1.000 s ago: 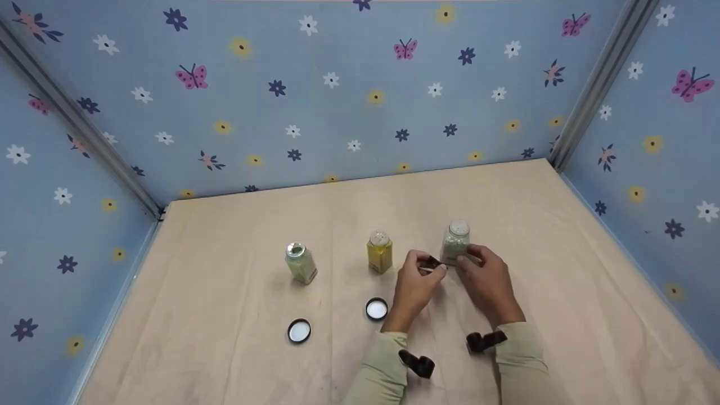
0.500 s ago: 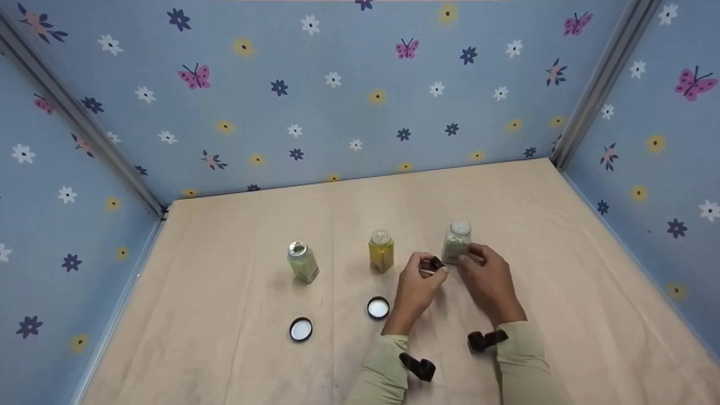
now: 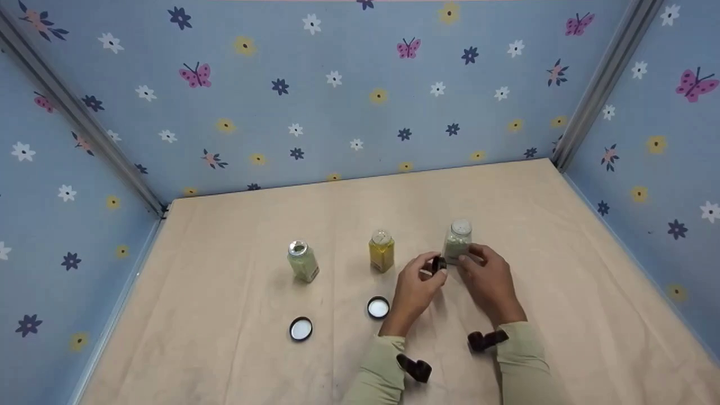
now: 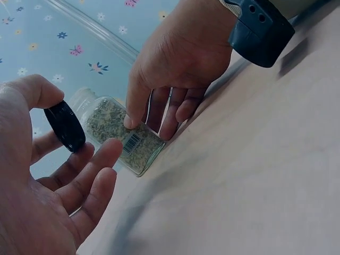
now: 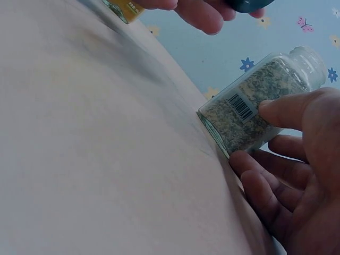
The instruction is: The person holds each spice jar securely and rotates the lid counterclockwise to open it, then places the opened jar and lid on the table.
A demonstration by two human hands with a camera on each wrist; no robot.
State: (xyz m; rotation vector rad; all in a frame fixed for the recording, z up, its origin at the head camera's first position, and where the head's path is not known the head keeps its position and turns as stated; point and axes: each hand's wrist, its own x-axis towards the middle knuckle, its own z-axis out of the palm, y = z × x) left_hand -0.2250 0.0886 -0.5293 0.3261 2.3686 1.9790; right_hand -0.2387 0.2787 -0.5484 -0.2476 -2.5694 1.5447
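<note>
My left hand [image 3: 414, 288] pinches a black jar lid [image 3: 439, 264] between thumb and fingertips, tipped up on edge. In the left wrist view the lid [image 4: 65, 126] is beside the neck of a square glass spice jar [image 3: 458, 243], apart from it. Green dried flakes fill most of that jar, and a barcode label [image 5: 241, 108] faces me. It stands upright on the table with a pale, perforated shaker top [image 3: 462, 226]. My right hand [image 3: 493, 282] holds the jar low down, thumb on the near side and fingers by the far side.
Left of my hands stand a yellow-filled spice jar [image 3: 382, 253] and a light green one [image 3: 303, 264]. Two black lids with white insides, one nearer [image 3: 301, 329] and one farther [image 3: 378, 307], lie face up before them. Patterned walls [image 3: 360, 101] enclose the cloth-covered table [image 3: 236, 304].
The black lid has turned between my left fingers, from tilted with a white edge showing to nearly upright. My right hand and the jar have stayed in place.
</note>
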